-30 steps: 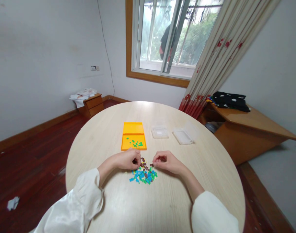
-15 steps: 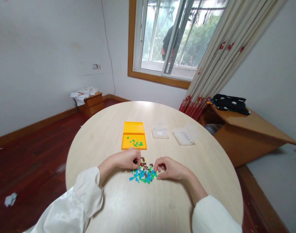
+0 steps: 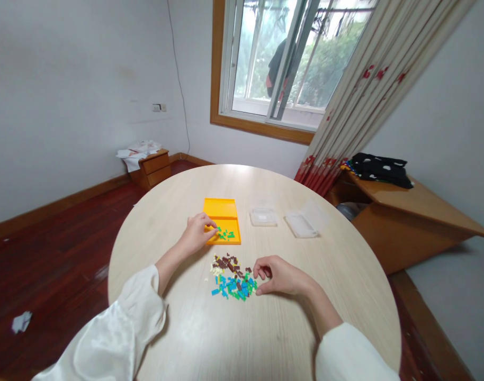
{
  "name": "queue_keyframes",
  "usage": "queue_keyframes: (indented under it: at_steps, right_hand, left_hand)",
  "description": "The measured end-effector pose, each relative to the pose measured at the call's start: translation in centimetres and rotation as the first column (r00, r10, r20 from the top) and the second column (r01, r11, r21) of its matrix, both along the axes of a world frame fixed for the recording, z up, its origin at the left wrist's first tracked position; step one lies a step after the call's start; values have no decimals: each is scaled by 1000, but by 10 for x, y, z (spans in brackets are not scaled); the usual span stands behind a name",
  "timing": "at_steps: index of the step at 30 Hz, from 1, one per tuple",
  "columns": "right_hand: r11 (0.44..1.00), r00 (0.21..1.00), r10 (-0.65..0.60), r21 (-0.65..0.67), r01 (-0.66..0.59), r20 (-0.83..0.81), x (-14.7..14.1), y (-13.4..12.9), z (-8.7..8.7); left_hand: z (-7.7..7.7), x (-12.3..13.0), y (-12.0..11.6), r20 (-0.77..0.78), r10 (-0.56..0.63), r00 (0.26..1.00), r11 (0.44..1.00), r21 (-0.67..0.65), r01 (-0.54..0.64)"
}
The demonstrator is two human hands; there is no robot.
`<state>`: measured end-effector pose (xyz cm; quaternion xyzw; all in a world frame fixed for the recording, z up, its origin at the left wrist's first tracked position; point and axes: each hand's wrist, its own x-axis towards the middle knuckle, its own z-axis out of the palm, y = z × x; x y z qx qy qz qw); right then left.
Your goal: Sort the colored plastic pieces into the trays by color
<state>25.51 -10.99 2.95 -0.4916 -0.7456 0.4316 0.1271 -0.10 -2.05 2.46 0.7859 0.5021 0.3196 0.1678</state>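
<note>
A pile of small building bricks (image 3: 234,286) in blue, green, brown, yellow and cream lies on the round table. My left hand (image 3: 196,233) is over the left side of an opened yellow box (image 3: 219,208), thumb and forefinger close together near the green bricks (image 3: 227,234) in it. Whether a brick is between those fingertips is too small to make out. Resting at the pile's right edge, my right hand (image 3: 279,275) has its fingers curled and its thumb apart from them, with nothing visible in between.
Two clear plastic boxes stand on the round table (image 3: 194,333), one box (image 3: 263,216) beside the yellow one and another box (image 3: 301,225) farther right. A tilted wooden cabinet (image 3: 417,222) is beyond the table's right edge. The curtain (image 3: 357,100) hangs behind.
My left hand has moved up and away from the brick pile to the yellow box, uncovering brown and cream bricks. My right hand has stayed by the pile.
</note>
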Motion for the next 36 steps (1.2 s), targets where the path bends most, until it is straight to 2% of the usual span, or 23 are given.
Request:
queue_keyframes:
  at_steps: [4,14,27,33,36]
  right_hand:
    - [1000,1000,-8,11,8,19,-1,-1,1]
    - [1000,999,-12,5,12,-31,-4,-3,5]
    - [1000,998,-7,28,5,58,-6,-5,10]
    - [999,999,-44,-15,44,-8,-4,-4,8]
    - [996,988,-75,-64,67,-132,-3,-3,8]
  left_hand:
    - [-1,0,-1,-30,84,996,996,12,-83]
    - [-2,2,-3,-48,78,996,997,2,-78]
    - [-1,2,-4,-76,91,993,996,-3,-91]
    - [0,2,-4,-67,92,994,996,3,-92]
    - [2,2,-5,-49,82,995,997,4,-82]
